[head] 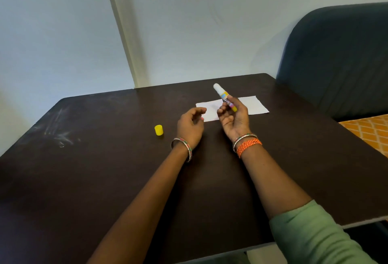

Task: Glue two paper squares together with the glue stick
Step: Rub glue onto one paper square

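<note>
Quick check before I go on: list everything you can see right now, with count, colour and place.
paper: white, flat on the far side of the table behind the hands; the count is unclear, as the hands cover the middle
glue stick: one, white glue end with a yellow base, uncapped, held above the paper
cap: one, yellow, on the table, left of the left hand
table: one, dark brown, fills the foreground
chair: one, dark blue, right of the table
cloth: one, orange patterned, right edge
left hand: one, empty, fingers curled, near the paper
right hand: one, holding the glue stick
</note>
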